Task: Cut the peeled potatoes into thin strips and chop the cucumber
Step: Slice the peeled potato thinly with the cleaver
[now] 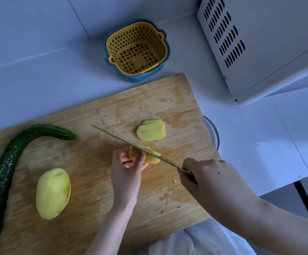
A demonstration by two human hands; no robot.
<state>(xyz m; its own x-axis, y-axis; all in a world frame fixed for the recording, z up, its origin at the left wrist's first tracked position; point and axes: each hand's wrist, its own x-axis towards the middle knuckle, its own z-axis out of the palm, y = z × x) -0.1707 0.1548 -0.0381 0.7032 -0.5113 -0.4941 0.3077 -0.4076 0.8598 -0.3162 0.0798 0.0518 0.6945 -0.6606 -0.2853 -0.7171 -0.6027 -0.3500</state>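
Note:
On the wooden cutting board, my left hand grips a partly cut peeled potato with curled fingers. My right hand holds the handle of a knife, whose thin blade lies across the top of that potato. A small stack of potato slices sits just beyond the blade. A whole peeled potato lies at the board's near left. A long curved dark green cucumber lies along the board's left edge.
A yellow perforated strainer nested in a blue bowl stands on the white counter behind the board. A white vented appliance fills the back right. A metal rim shows at the board's right edge.

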